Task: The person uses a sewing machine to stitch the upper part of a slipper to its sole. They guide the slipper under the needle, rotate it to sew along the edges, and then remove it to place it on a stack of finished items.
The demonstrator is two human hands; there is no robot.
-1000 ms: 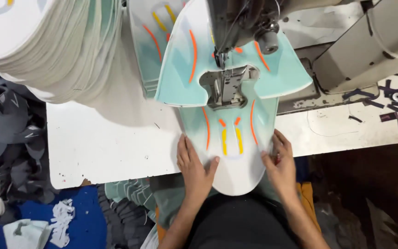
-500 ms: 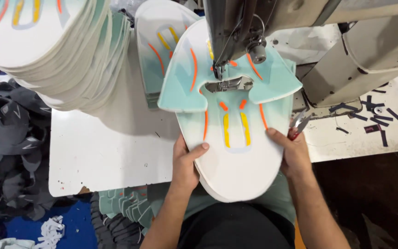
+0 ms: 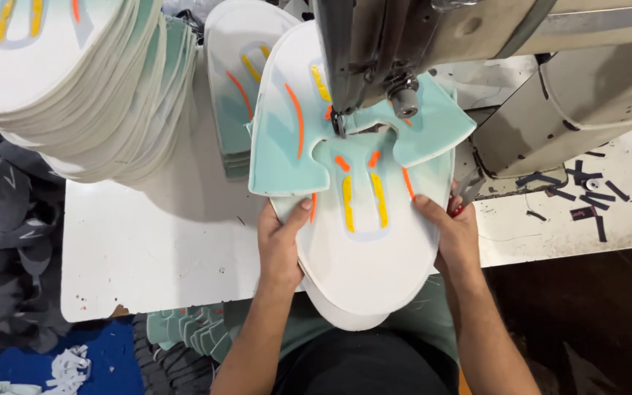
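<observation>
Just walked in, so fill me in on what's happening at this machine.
A person is seated at an industrial sewing machine, holding a white oval panel with orange and yellow stripes. The left hand grips its left edge and the right hand its right edge. A mint green cut-out piece lies on top of the panel, under the needle area. A tall stack of similar panels stands at the left of the white table, and dark scraps lie at the right.

Bare forearms, no sleeves showing; left hand [image 3: 281,245] and right hand [image 3: 453,235] ungloved; greenish shirt, dark trousers at six o'clock
</observation>
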